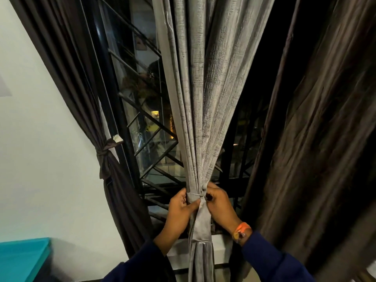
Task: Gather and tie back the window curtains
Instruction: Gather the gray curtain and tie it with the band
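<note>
A light grey curtain (200, 94) hangs in the middle of the window, gathered into a narrow bunch low down. A grey fabric tie-back band (200, 220) wraps the bunch and its loose end hangs down the front. My left hand (181, 208) grips the bunch and band from the left, thumb across the front. My right hand (218, 206) pinches the band at the knot from the right. At the left, a dark brown curtain (81, 88) is gathered and bound by its own dark tie (105, 153).
Another dark brown curtain (317, 139) hangs loose on the right. Behind the curtains is a black metal window grille (146, 127) with night outside. A white wall (40, 139) is at the left, a teal surface (22, 259) at the lower left, a white sill (221, 247) below.
</note>
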